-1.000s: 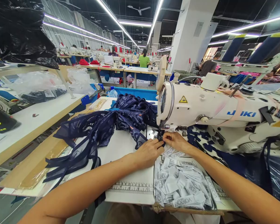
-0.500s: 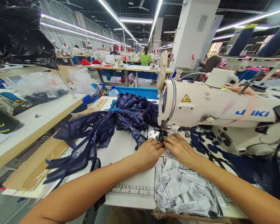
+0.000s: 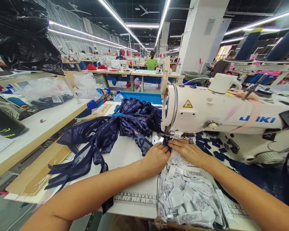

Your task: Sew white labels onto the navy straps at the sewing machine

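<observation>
A small piece of navy fabric [image 3: 169,148] lies under the needle of a white sewing machine [image 3: 202,109]. My left hand [image 3: 156,157] is closed on its near left edge, fingers curled. My right hand [image 3: 186,150] grips the fabric from the right, just below the presser foot, with its fingers rather straight and together; its thumb is hidden. Both sets of fingertips nearly meet. Beyond my left hand, a heap of navy lace garments [image 3: 135,120] with long straps spreads over the table. Below my right hand is a tray of white printed labels [image 3: 190,195].
Small navy fabric pieces [image 3: 208,141] lie under the machine arm. A ruler strip [image 3: 135,199] runs along the table's front edge. Another white table [image 3: 38,128] stands left, with a black plastic bag [image 3: 21,35] above it. Thread cones [image 3: 249,43] stand at right; people sit farther back.
The view has shifted slightly. My hands stay close to the needle with the fabric, and my right fingers look a little flatter. Black scissors seen earlier are now mostly behind my right forearm.
</observation>
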The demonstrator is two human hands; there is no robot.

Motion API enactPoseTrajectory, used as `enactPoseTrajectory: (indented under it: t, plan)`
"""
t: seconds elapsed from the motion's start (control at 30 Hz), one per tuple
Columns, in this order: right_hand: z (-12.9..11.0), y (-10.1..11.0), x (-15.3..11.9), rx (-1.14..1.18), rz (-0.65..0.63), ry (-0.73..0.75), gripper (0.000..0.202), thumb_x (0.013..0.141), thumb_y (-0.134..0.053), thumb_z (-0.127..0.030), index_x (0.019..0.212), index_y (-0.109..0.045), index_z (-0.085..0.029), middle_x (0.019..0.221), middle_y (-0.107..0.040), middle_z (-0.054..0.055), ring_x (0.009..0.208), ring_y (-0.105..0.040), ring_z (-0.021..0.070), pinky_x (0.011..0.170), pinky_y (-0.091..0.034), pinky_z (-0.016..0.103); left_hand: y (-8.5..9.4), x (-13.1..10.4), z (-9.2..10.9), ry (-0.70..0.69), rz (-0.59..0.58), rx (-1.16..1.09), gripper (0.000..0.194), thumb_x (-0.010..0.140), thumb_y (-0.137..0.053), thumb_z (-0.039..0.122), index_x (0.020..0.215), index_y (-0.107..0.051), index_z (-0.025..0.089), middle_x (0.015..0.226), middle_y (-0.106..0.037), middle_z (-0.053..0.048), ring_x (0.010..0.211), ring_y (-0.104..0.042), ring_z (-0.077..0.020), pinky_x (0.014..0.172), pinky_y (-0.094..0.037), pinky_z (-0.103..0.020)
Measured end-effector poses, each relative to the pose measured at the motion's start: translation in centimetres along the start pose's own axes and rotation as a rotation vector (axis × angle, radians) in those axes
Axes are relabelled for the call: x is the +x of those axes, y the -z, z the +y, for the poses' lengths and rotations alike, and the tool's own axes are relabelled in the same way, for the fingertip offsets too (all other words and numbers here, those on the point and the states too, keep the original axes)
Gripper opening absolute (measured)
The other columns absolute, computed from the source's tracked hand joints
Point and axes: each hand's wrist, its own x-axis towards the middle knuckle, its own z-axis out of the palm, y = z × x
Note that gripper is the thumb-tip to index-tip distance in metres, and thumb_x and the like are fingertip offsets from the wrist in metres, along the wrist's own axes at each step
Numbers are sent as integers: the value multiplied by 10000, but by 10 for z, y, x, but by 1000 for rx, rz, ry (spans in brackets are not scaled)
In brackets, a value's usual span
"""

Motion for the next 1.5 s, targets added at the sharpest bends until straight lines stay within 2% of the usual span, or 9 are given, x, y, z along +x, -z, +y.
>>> enactPoseTrajectory:
  t: [0.33, 0.53, 0.73, 0.93, 1.07, 1.17, 1.23, 1.33, 1.5]
  plan:
    - [0, 0, 0, -66, -30, -53, 507, 721, -367, 18, 1165, -554, -139, 1210, -561, 112, 954, -590, 221, 739, -508, 347, -5, 5, -2, 25, 18, 5, 179, 742, -495, 86, 891, -591, 60, 907, -640, -126, 840, -586, -218, 770, -439, -339]
    - [-1, -2, 1, -65, -11, -103, 543, 716, -373, 14, 1193, -535, -189, 1209, -564, 95, 968, -583, 221, 730, -508, 344, -11, 9, -3, 36, 35, 28, 164, 768, -479, 95, 884, -590, 63, 915, -644, -129, 832, -593, -220, 736, -435, -349]
    - [-5, 3, 5, -74, -12, -122, 556, 719, -354, 27, 1198, -527, -197, 1145, -608, 84, 931, -595, 219, 759, -509, 362, -9, 10, -2, 88, 49, 34, 174, 787, -463, 89, 915, -578, 66, 919, -644, -127, 834, -589, -222, 726, -408, -360]
    - [-5, 2, 6, -28, -3, -183, 492, 776, -347, -37, 1197, -528, -216, 1098, -627, 83, 907, -597, 219, 741, -517, 372, -2, 6, 1, 112, 32, -19, 207, 763, -473, 50, 948, -561, 84, 934, -646, -110, 852, -582, -216, 740, -384, -357]
    - [-11, 4, 6, -12, 11, -184, 353, 830, -366, -114, 1095, -595, -159, 1064, -625, 111, 871, -600, 216, 713, -517, 346, 8, -2, -11, 90, -5, -105, 232, 752, -472, 21, 934, -581, 115, 910, -657, -68, 887, -572, -200, 803, -356, -346]
    - [-17, 3, 6, 33, 68, -166, 306, 862, -365, -154, 1040, -614, -147, 1001, -612, 119, 854, -588, 209, 706, -512, 342, 10, -6, -26, 144, -6, -190, 266, 731, -453, -7, 895, -607, 135, 847, -659, -46, 827, -576, -178, 773, -358, -319]
    - [-21, 1, 7, 77, 115, -158, 297, 874, -360, -169, 1025, -614, -142, 966, -598, 121, 862, -574, 211, 719, -508, 355, 9, -7, -32, 196, 31, -234, 327, 709, -435, -20, 946, -603, 130, 861, -653, -52, 836, -567, -175, 757, -365, -305]
    - [-21, -4, 7, 141, 156, -164, 304, 882, -347, -183, 1035, -608, -149, 967, -585, 121, 875, -562, 212, 736, -508, 372, 5, -6, -33, 215, 68, -237, 356, 713, -440, 26, 1022, -589, 123, 914, -629, -70, 883, -533, -194, 746, -371, -309]
    - [-13, -12, 3, 276, 170, -220, 313, 871, -352, -176, 1054, -606, -182, 1002, -590, 95, 916, -561, 195, 782, -504, 362, 2, -8, -31, 171, 43, -195, 318, 770, -433, 95, 1024, -614, 159, 962, -579, -74, 894, -484, -203, 744, -360, -324]
